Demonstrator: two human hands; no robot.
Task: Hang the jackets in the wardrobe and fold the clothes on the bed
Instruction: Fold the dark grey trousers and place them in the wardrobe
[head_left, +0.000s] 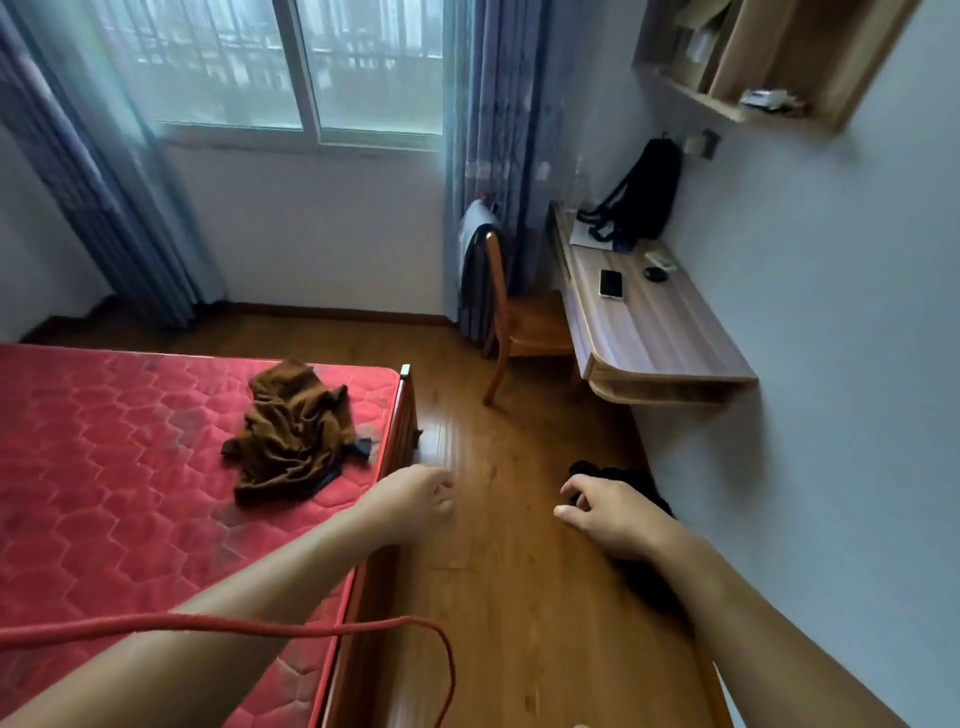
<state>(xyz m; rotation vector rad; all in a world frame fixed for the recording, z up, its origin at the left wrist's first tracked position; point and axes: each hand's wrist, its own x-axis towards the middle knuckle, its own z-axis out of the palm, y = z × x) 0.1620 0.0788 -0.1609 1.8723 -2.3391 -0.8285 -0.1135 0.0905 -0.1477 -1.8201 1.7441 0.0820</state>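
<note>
— What do we have nearest to us?

— A red cord (363, 626) loops across the bottom of our view, over our left forearm. Past it our left hand (415, 493) hangs above the right edge of the red bed (104, 467), fingers loosely curled, holding nothing.

— And our right hand (608, 514)?

— It is out over the wooden floor (498, 571) near the right wall, fingers bent, thumb pointing left. A black garment (641, 480) shows just beyond the knuckles and again under the wrist. We cannot tell whether the hand grips it or only hovers in front of it.

— Where are the clothes to fold?

— A crumpled brown garment (296, 436) lies on the bed near its far right corner, to the left of our left hand and apart from it. A dark piece of cloth (358, 448) peeks out from under its right side.

— Farther on?

— A wooden chair (524, 327) stands at the desk (665, 338) along the right wall, a grey and dark garment (475, 260) draped over its back. On the desk we see a phone (611, 284), a small dark oval object (655, 274) and a black backpack (644, 197) leaning on the wall. Farthest, a window (291, 62) sits between blue curtains (493, 104).
</note>
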